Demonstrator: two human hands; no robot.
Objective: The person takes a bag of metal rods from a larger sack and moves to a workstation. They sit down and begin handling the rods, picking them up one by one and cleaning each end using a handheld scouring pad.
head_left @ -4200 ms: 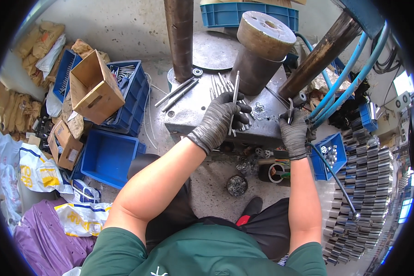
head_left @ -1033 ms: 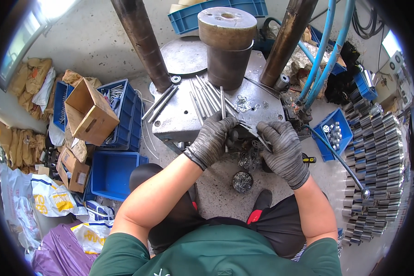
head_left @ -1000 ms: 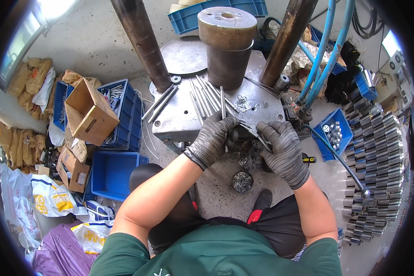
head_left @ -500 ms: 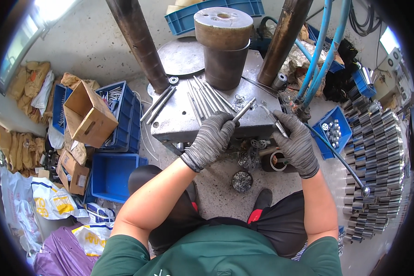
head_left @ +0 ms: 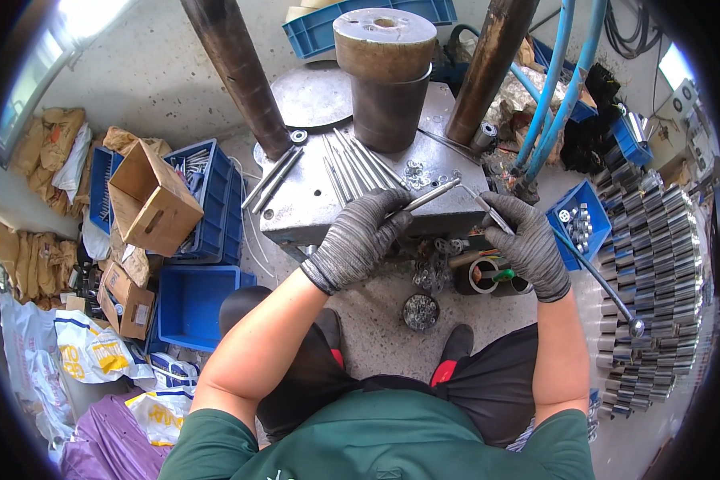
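Note:
My left hand [head_left: 354, 242], in a grey knit glove, is closed around a slim metal rod [head_left: 430, 194] that points up and to the right. My right hand [head_left: 534, 246], gloved alike, grips a slender metal tool [head_left: 490, 211] with a thin tip; its exact kind is unclear. Tool tip and rod end meet or nearly meet above the front of the steel press table [head_left: 296, 210]. Several similar rods [head_left: 358, 170] lie fanned out beyond my left hand. Small shiny rings or clips [head_left: 416, 172] are scattered between the rods and the table's right side.
A heavy cylindrical press ram [head_left: 388, 104] stands between two steel columns [head_left: 240, 80]. Blue crates [head_left: 198, 308] and a cardboard box [head_left: 154, 200] sit left. Stacked metal cylinders [head_left: 652, 280] and a blue bin [head_left: 568, 254] are right. A round container of small parts [head_left: 420, 312] stands below.
The rod has tilted flatter, its far end shifting right toward the tool. My right hand has moved slightly right, and the tool tip now meets or nearly meets the rod's end.

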